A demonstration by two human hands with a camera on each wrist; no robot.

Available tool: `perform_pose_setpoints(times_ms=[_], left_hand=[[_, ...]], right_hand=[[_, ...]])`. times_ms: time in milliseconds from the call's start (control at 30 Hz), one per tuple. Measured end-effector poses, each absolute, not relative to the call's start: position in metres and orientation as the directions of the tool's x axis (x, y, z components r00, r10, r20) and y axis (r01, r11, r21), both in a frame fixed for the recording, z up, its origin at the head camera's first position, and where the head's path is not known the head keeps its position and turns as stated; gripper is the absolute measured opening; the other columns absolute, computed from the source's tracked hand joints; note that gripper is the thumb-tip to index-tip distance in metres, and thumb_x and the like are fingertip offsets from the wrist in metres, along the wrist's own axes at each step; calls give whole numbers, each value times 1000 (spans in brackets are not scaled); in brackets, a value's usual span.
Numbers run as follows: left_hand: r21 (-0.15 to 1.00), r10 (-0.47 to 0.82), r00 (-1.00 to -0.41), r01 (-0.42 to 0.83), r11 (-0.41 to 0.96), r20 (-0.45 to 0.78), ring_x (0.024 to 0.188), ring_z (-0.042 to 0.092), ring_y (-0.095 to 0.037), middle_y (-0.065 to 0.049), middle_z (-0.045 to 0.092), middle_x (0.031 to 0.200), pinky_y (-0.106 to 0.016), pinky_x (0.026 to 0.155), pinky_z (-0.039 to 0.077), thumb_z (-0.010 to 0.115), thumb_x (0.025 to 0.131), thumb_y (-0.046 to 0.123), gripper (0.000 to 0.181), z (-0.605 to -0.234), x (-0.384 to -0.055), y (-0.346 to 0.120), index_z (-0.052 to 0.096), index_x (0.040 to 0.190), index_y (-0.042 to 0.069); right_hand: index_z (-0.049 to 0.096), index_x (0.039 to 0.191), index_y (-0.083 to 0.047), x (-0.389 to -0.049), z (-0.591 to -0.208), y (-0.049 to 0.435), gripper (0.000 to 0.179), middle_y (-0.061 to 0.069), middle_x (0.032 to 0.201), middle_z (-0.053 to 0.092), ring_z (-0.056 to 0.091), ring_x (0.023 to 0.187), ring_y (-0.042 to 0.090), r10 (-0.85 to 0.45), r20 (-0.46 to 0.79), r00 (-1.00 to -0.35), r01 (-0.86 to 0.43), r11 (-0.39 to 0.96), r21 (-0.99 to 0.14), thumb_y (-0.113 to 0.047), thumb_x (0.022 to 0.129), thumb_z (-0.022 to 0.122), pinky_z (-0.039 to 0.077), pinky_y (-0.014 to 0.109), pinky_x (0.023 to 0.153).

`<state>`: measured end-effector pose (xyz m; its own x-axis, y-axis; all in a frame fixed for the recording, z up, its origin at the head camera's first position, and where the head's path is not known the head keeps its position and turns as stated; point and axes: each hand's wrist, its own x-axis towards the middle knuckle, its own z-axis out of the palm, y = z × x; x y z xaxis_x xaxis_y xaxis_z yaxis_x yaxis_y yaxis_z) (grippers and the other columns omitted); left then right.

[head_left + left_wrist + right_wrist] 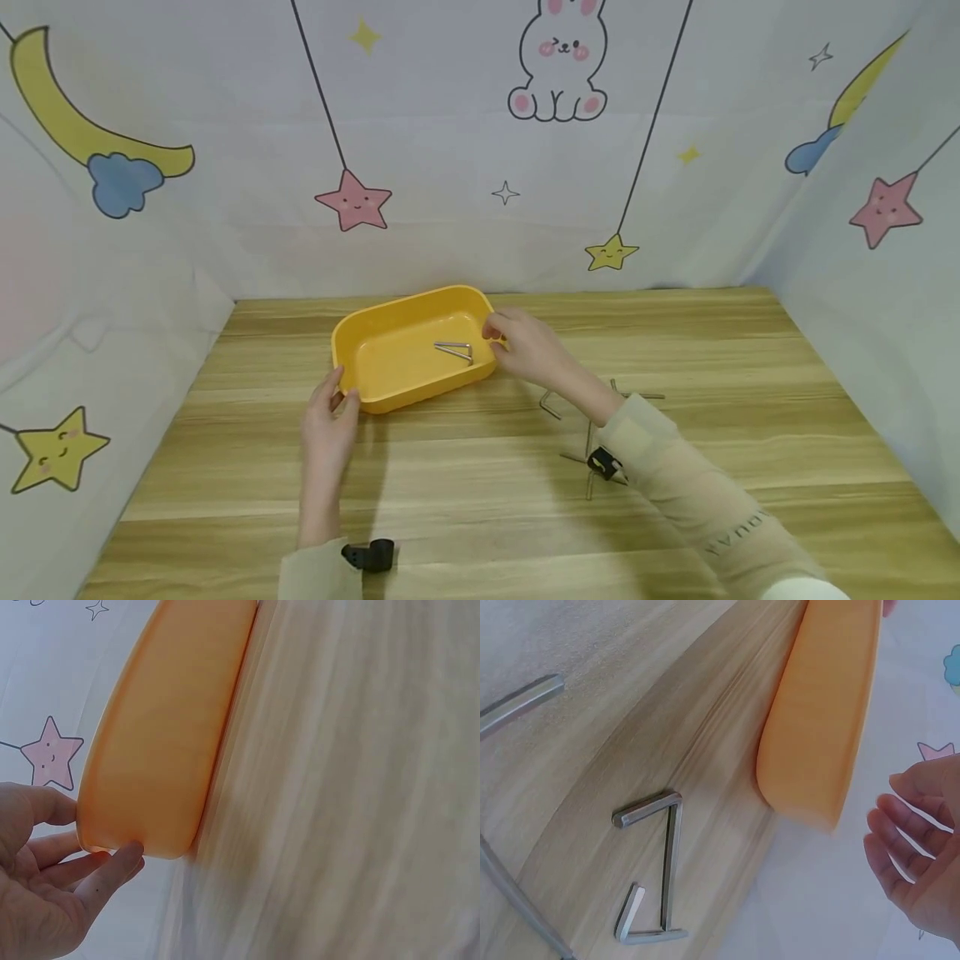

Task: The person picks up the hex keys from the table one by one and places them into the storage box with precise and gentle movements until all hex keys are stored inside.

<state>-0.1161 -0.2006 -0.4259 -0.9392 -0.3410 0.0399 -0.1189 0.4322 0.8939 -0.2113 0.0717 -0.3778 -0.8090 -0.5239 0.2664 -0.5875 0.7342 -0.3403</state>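
Observation:
A yellow plastic basket stands on the table toward the back wall. Inside it lie two L-shaped hex keys. My left hand grips the basket's near left corner; in the left wrist view the thumb presses the outer side and other fingers touch the rim. At the basket's right end is my right hand, its fingers loosely bent. The right wrist view shows this hand apart from the basket wall, holding nothing.
More hex keys lie on the wooden table beneath and beside the right forearm, which partly covers some. In the right wrist view, several hex keys show at close range. A printed cloth wall rises behind the table.

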Motion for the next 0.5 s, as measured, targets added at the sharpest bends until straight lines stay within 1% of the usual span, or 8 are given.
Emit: perform_pose_setpoints(times_ms=[300,500], left_hand=[[895,-338,-939,-94,436,66,125,52,-44,-22,38,150,-48,104,47,52,96,10,48,-427,-116,-201,44,142,1],[896,-337,-939,-91,436,69,125,52,-44,-22,39,150,-48,104,48,51,96,10,47,-427,-116,-201,44,142,1]], right_hand=[[66,95,-10,-198,-373,82,12,2,98,64,60,91,16,-557,313,-770,-636,708,-307,-5,85,66,54,28,76],[67,96,-8,-187,-371,88,12,3,95,65,60,90,18,-574,336,-747,-661,694,-286,-4,84,67,54,30,75]])
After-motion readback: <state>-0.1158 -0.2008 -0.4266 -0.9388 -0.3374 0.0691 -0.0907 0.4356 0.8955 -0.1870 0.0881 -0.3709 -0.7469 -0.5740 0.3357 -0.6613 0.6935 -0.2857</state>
